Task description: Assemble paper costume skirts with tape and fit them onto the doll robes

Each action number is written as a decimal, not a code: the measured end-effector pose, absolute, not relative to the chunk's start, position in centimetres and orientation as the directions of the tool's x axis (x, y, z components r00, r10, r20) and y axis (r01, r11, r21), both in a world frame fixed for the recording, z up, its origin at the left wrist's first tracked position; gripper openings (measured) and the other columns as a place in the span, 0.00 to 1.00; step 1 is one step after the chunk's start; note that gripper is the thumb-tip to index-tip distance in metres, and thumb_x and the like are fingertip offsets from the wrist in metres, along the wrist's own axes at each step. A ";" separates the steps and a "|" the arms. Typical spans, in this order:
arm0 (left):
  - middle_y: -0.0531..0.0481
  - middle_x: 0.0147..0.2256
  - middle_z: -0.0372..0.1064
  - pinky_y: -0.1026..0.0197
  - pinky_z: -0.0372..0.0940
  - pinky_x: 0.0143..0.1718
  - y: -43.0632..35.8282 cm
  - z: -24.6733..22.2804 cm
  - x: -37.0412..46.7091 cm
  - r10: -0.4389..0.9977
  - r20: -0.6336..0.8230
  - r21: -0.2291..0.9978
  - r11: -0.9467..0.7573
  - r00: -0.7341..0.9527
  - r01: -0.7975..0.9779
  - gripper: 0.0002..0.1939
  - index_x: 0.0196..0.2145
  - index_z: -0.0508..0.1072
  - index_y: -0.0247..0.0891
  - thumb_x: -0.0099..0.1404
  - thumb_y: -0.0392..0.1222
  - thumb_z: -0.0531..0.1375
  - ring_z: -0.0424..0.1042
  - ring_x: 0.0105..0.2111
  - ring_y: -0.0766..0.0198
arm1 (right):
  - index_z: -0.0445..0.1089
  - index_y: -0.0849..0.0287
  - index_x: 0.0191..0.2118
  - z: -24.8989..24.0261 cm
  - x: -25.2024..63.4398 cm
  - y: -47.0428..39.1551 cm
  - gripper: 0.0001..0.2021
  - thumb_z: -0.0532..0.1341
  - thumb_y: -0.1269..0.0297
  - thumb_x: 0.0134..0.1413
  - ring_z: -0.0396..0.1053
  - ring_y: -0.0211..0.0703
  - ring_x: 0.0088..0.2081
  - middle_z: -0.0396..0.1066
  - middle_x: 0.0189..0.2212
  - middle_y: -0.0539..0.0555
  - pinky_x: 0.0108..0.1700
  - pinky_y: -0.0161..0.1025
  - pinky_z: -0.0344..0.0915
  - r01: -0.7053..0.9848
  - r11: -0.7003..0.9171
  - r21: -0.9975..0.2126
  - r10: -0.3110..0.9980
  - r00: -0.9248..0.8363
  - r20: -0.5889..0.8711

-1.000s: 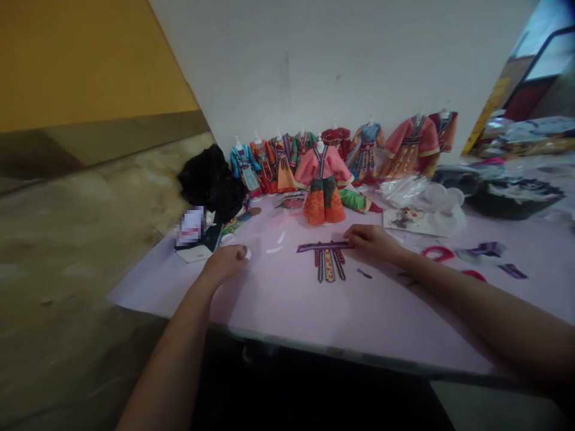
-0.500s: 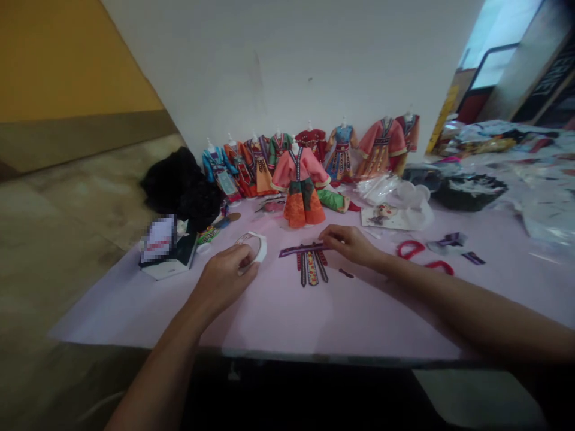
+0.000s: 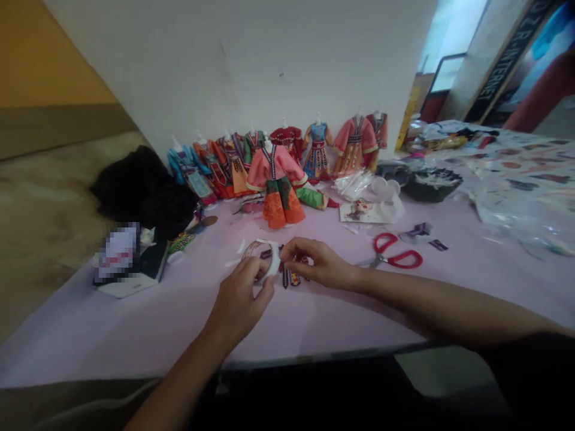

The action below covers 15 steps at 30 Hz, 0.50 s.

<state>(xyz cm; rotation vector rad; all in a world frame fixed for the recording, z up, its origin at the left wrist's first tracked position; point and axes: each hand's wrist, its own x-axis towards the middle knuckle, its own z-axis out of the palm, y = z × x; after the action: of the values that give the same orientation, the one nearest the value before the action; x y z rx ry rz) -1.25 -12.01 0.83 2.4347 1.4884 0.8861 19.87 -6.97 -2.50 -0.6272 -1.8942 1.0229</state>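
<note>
My left hand grips a white roll of tape, tilted up on its edge above the table. The fingertips of my right hand are pinched together at the roll's right rim; a loose end between them is too small to make out. Behind and below my hands lies a small trim piece with patterned hanging strips, partly hidden by my right hand. Just beyond stands a doll-size pink robe with an orange and green skirt. Red-handled scissors lie open to the right of my right hand.
Several small costumes on stands line the wall. At the left are a dark box and black cloth. Purple scraps, a printed card, a dark bowl and plastic sheeting lie right.
My left hand has raised the tape roll and brought it rightward, over the trim piece. My right hand has left the purple band and come to the roll's rim. The view has turned right.
</note>
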 end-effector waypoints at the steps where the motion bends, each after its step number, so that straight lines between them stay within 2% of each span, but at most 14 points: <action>1: 0.54 0.30 0.66 0.61 0.60 0.35 -12.0 0.8 -1.2 0.857 0.396 0.428 -0.490 0.330 0.759 0.04 0.32 0.66 0.40 0.65 0.38 0.56 0.69 0.31 0.63 | 0.70 0.61 0.42 -2.4 19.8 -7.0 0.05 0.64 0.68 0.61 0.67 0.35 0.32 0.72 0.36 0.51 0.37 0.36 0.66 0.018 0.516 -0.856 0.746 -0.501 0.439; 7: 0.53 0.30 0.67 0.61 0.61 0.35 -12.1 0.7 -0.8 0.868 0.374 0.438 -0.475 0.326 0.763 0.03 0.33 0.68 0.39 0.66 0.39 0.57 0.69 0.31 0.62 | 0.67 0.60 0.36 -2.4 19.8 -6.9 0.04 0.64 0.70 0.59 0.64 0.34 0.29 0.66 0.29 0.47 0.33 0.34 0.62 -0.047 0.448 -0.893 0.763 -0.500 0.409; 15: 0.52 0.34 0.71 0.60 0.66 0.38 -12.3 0.5 -0.7 0.829 0.413 0.415 -0.541 0.378 0.732 0.04 0.38 0.70 0.40 0.65 0.36 0.57 0.73 0.35 0.61 | 0.66 0.59 0.32 -2.4 19.8 -7.1 0.04 0.63 0.73 0.54 0.62 0.35 0.29 0.66 0.27 0.47 0.34 0.35 0.62 0.014 0.487 -0.873 0.777 -0.464 0.426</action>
<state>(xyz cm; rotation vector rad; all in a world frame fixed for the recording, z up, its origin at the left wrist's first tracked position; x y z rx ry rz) -0.69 -12.29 0.52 2.4679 1.4113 0.8872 19.80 -7.09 -2.43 -0.6633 -1.8342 1.0660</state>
